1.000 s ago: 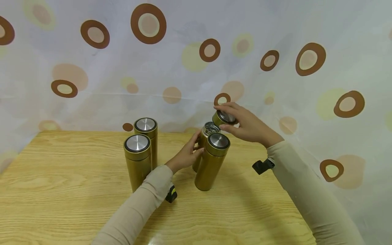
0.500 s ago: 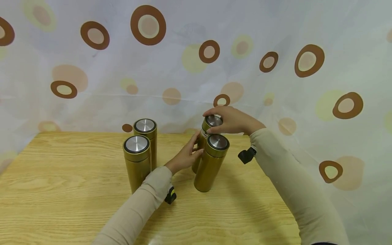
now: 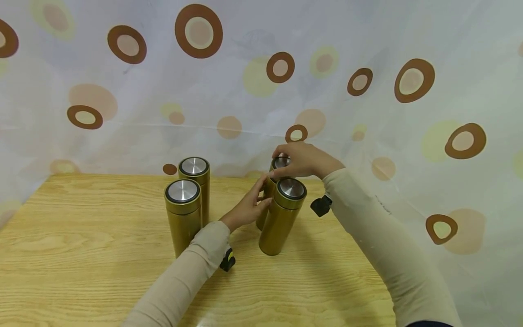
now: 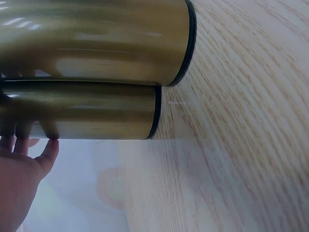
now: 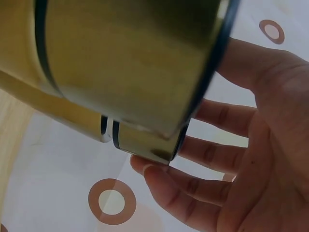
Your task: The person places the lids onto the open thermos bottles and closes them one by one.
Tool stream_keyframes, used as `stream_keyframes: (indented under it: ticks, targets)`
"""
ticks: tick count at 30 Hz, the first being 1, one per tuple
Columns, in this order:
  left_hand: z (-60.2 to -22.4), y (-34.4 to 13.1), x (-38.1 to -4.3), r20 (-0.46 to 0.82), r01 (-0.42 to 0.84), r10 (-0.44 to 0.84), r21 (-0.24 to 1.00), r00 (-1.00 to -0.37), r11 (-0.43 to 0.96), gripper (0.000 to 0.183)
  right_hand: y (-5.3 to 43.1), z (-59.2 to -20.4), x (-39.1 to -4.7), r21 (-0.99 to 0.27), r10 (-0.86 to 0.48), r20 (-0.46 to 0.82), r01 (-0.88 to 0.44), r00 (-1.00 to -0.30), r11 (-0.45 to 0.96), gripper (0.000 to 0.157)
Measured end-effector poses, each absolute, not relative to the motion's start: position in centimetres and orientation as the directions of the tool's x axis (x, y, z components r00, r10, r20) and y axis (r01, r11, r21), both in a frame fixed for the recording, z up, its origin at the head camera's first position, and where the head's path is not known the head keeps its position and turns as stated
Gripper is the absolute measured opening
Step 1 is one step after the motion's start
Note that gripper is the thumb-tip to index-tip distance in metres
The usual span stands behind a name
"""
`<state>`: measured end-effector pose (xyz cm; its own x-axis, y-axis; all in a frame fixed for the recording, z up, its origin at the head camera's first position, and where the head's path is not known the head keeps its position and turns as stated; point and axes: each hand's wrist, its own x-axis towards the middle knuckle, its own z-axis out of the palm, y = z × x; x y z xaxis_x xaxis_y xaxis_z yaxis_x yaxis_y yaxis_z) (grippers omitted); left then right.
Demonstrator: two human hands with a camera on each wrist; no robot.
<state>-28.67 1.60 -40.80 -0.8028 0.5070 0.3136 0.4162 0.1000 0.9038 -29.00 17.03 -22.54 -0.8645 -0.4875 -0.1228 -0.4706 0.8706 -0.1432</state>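
Observation:
Two gold thermos bottles stand close together at right of centre in the head view. My left hand (image 3: 247,209) holds the rear bottle (image 4: 96,104) by its side, fingers around the body. From above, my right hand (image 3: 300,160) grips that bottle's gold lid (image 3: 281,162), which has a silver disc on top. A narrow pale band shows between lid and body in the right wrist view. The front bottle (image 3: 279,227), lid on, hides much of the rear one; no hand grips it.
Two more gold thermoses, a nearer one (image 3: 183,213) and a farther one (image 3: 194,167), stand lidded to the left, by my left forearm. Behind the wooden table (image 3: 102,218) hangs a pale curtain (image 3: 229,91) patterned with brown rings.
My right hand has brought the lid left and down from beside the rear bottle onto its mouth. The left hand keeps its hold; the other bottles have not moved.

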Motion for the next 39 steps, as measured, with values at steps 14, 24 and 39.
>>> stream_keyframes:
  ticks: [14,24,39]
  targets:
    - [-40.6,1.7,-28.7,0.326,0.419,0.508,0.904,-0.798,0.079,0.069,16.6,-19.8,-28.4,-0.098,-0.552,-0.154,-0.544,-0.819,0.834,0.05]
    - [-40.6,1.7,-28.8,0.323,0.421,0.514,0.903,-0.794,0.083,0.068,15.6,-19.9,-28.8,-0.041,-0.518,-0.311,-0.534,-0.796,0.845,0.053]
    - [-40.5,1.9,-28.5,0.312,0.419,0.519,0.902,-0.795,0.099,0.069,15.5,-21.3,-29.3,0.051,-0.435,-0.182,-0.45,-0.882,0.892,0.041]
